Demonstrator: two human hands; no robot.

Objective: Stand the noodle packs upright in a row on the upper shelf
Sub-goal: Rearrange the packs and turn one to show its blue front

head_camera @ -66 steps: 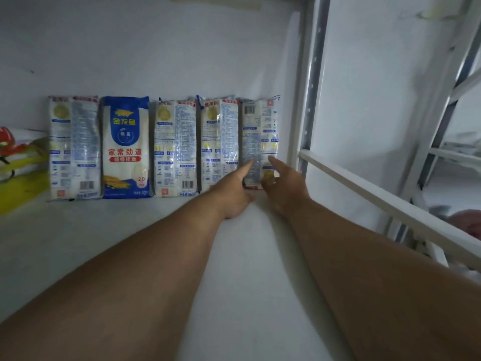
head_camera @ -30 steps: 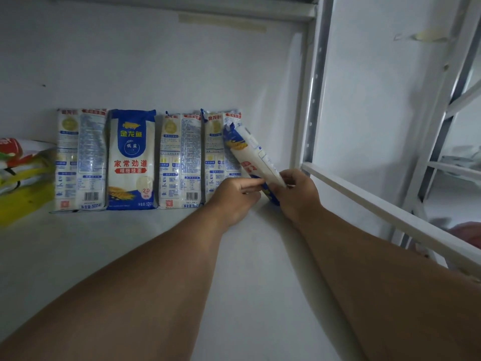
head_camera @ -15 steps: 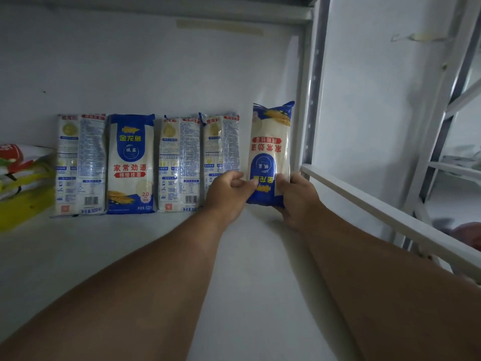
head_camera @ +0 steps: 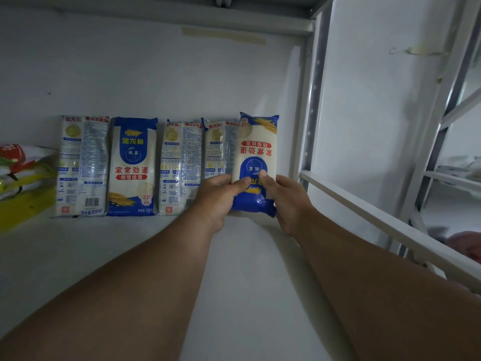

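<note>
Several noodle packs stand upright in a row against the back wall of the white shelf [head_camera: 130, 246]. Leftmost is a pack showing its printed back [head_camera: 83, 165], then a blue-fronted pack [head_camera: 132, 165], then two more back-facing packs [head_camera: 179, 165] [head_camera: 217, 149]. At the right end, a blue and white pack [head_camera: 256, 149] is held upright with its front label upside down. My left hand [head_camera: 221, 194] grips its lower left edge and my right hand [head_camera: 283, 199] its lower right edge, thumbs on the front. Its bottom sits at about shelf level.
A red, yellow and green bag [head_camera: 18, 178] lies at the far left of the shelf. A perforated metal upright [head_camera: 311, 113] and a white rail [head_camera: 377, 217] bound the shelf on the right. Another shelf unit [head_camera: 455, 175] stands beyond.
The rightmost pack, first leaning against the wall back-side out, was picked up by both hands, turned, and now faces front, upside down, held slightly nearer the row.
</note>
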